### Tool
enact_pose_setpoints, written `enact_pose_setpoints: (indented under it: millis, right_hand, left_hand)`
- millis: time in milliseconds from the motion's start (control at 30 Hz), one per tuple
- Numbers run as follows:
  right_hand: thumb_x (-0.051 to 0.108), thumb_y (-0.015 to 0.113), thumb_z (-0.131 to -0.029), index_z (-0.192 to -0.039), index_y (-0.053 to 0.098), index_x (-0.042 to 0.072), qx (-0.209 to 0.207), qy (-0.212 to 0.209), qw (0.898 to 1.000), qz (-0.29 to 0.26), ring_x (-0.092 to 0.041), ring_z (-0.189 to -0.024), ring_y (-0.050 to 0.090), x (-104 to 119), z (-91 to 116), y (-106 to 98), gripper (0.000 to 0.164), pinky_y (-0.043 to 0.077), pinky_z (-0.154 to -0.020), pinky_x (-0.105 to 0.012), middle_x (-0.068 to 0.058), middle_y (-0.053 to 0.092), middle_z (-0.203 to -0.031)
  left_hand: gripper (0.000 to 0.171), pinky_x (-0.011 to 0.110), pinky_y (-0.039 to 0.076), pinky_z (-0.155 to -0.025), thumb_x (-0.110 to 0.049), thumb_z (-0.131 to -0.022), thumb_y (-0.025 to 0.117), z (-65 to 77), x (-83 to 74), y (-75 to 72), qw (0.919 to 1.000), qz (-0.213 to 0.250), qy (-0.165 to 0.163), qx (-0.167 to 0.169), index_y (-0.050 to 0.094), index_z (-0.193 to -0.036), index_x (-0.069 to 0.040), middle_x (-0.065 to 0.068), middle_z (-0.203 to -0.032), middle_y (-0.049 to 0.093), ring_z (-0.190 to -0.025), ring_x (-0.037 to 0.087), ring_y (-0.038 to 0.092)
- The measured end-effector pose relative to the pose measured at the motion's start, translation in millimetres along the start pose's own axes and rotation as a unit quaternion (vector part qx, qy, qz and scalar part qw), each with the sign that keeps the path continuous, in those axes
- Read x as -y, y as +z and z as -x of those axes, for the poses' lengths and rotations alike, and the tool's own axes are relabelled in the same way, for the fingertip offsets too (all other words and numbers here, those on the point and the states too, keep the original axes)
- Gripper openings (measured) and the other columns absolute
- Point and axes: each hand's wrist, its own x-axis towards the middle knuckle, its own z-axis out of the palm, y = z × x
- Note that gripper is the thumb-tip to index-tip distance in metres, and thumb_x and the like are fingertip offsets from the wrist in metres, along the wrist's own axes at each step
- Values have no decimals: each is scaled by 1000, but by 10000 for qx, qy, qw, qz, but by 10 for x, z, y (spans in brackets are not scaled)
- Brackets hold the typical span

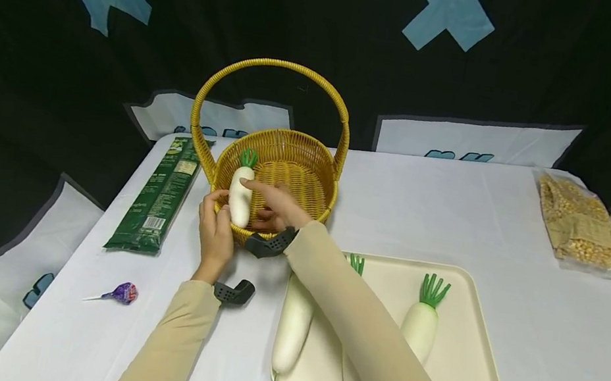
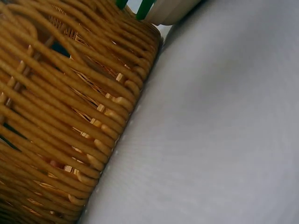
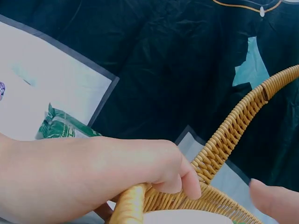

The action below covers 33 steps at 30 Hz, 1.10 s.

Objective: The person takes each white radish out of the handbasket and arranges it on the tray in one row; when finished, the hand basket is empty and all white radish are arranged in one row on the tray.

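A yellow wicker basket [image 1: 296, 179] with a tall hoop handle stands near the back of the table. Inside its left part, a white radish [image 1: 241, 197] with a green top leans upright along the wall. My right hand [image 1: 279, 205] holds this radish, thumb across its front and the other fingers partly hidden low in the basket. At the front left rim, my left hand [image 1: 216, 236] grips the basket with fingers curled over the edge. The left wrist view shows the basket's woven side [image 2: 70, 107] close up. In the right wrist view, my right thumb [image 3: 275, 200] appears beside the radish's pale body [image 3: 187, 217].
Right of the basket lies a cream tray [image 1: 471, 357] bearing three white radishes [image 1: 292, 328], partly covered by my right sleeve. A green packet [image 1: 156, 200] lies left of the basket, with a purple lollipop [image 1: 124, 293] nearer me. A bag of corn kernels [image 1: 582, 224] lies far right.
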Motion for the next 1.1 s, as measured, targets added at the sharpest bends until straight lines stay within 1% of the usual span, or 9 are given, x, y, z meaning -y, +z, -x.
enact_pose_setpoints:
  millis: [133,267,400,533,633,733,900,967,1100]
  right_hand:
    - [32,66,-80,-146,1,26,358,7,9992,189,-33,-112,53,-11,-15,22,94,49,-85,-43,-20,35,-140]
    - [29,66,-81,-146,0,26,436,-146,9981,409,-27,-104,58,-15,-22,42,93,50,-82,-39,-18,47,-130]
    - [23,65,-83,-147,3,24,479,-266,9947,873,-26,-100,60,-10,-17,47,89,50,-83,-37,-18,50,-122]
    - [16,63,-84,-146,9,23,442,-371,9898,1302,-25,-93,61,-10,-9,41,83,50,-84,-37,-19,50,-120]
    - [13,62,-84,-146,10,25,433,-432,9882,1404,-25,-88,61,-14,-8,38,82,50,-85,-38,-20,49,-120]
    - [12,60,-85,-145,13,30,485,-651,9850,1523,-25,-84,62,-20,-4,31,78,50,-83,-40,-21,46,-124]
    - [10,53,-88,-142,26,33,653,-1072,9772,1713,-20,-74,58,-22,11,16,65,52,-69,-38,-16,37,-137]
    - [8,49,-89,-141,29,32,781,-1154,9776,1579,-18,-72,55,-19,16,13,61,49,-65,-35,-14,33,-141]
    - [6,44,-92,-142,29,28,988,-1211,9809,1161,-18,-73,53,-16,24,10,57,45,-68,-36,-11,29,-145]
  left_hand:
    - [34,43,27,-95,-14,-90,31,-3,-2,-1,10000,-8,48,-13,45,-119,-2,20,-120,40,-109,28,38]
    - [34,44,27,-95,-14,-89,32,-7,2,-6,10000,1,73,-24,45,-119,-3,20,-120,40,-110,28,38]
    - [35,45,27,-97,-15,-89,31,-13,14,-7,10000,-20,28,-9,44,-120,-3,20,-122,39,-113,28,38]
    - [36,46,28,-98,-17,-89,30,-11,19,-7,9999,-40,-92,5,44,-120,-4,19,-124,39,-115,29,38]
    - [36,47,28,-99,-18,-89,31,-4,18,-5,9999,-34,-160,29,44,-120,-5,18,-124,39,-115,29,38]
    - [36,47,28,-99,-18,-89,31,3,17,-4,9999,-20,-157,59,44,-120,-6,18,-126,38,-116,28,38]
    - [35,46,28,-98,-17,-89,32,4,16,-5,10000,-17,-91,28,45,-120,-7,18,-126,38,-116,28,38]
    - [34,46,28,-98,-16,-90,32,3,16,-3,10000,-34,-62,15,45,-120,-6,18,-126,38,-117,29,38]
    - [35,46,28,-99,-17,-90,32,8,17,0,10000,-74,-54,12,44,-121,-7,19,-127,38,-119,29,37]
